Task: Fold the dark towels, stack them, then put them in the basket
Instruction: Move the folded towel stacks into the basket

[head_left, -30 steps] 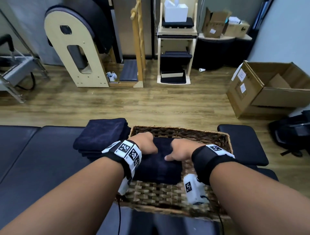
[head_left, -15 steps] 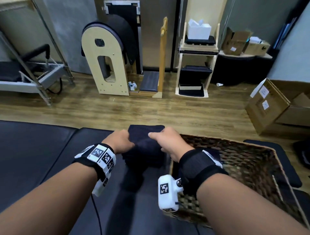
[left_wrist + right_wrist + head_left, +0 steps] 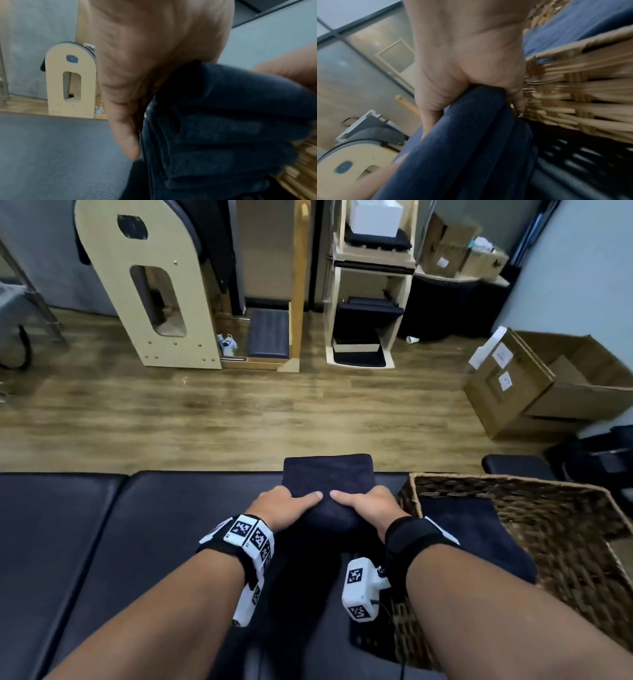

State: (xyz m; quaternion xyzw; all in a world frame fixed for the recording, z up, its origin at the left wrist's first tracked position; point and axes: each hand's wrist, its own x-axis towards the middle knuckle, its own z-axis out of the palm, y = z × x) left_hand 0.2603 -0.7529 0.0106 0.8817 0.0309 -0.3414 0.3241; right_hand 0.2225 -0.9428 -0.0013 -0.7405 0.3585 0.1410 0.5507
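A stack of folded dark towels [image 3: 327, 477] is held just left of the wicker basket [image 3: 513, 484], a little above the black padded bench [image 3: 102, 542]. My left hand [image 3: 284, 506] grips its near left edge and my right hand [image 3: 368, 506] its near right edge, thumbs on top. In the left wrist view my left hand [image 3: 137, 67] has its fingers under the layered towels [image 3: 223, 121]. In the right wrist view my right hand [image 3: 462, 54] clasps the stack [image 3: 462, 148] next to the basket wall [image 3: 582, 101]. One folded dark towel [image 3: 472, 532] lies inside the basket.
The basket sits on the bench's right end. Beyond the bench is wood floor with a wooden arched barrel [image 3: 147, 285], a wooden shelf unit [image 3: 370, 302] and an open cardboard box [image 3: 548, 385] at the right. A dark bag [image 3: 603, 457] lies by the box.
A second ago both hands rested on the towel inside the basket. They then moved left to the stack beside it, took hold of it and now hold it up.
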